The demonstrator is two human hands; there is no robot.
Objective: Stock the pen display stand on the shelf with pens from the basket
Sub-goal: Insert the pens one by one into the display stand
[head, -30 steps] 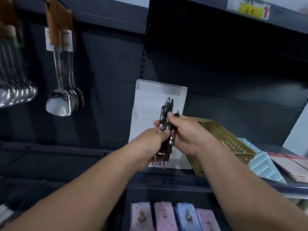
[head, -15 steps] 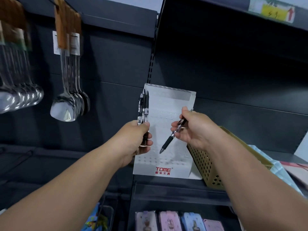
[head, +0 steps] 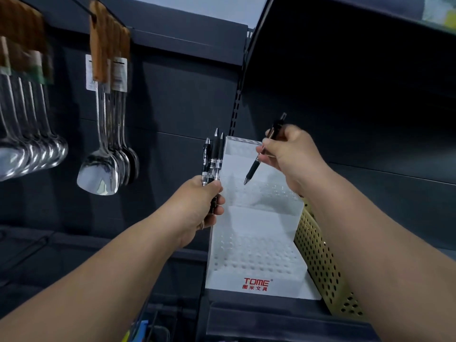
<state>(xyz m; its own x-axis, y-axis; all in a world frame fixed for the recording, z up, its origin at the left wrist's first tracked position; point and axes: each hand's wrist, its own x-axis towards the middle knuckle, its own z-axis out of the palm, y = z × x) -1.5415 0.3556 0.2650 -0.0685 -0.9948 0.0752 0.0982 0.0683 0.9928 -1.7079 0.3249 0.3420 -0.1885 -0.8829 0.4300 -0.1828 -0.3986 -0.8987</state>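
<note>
With the left hand [head: 197,206] we grip three pens [head: 213,159] beside the stand [head: 259,223]. The right hand [head: 293,156] pinches one pen [head: 254,169], tip above the upper holes. Our right forearm partly hides the basket [head: 320,255]; ladles [head: 103,169] hang left.

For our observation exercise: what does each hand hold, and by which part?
The left hand grips a bunch of black pens by their lower ends. The right hand pinches one black pen around its middle, tip down.
</note>
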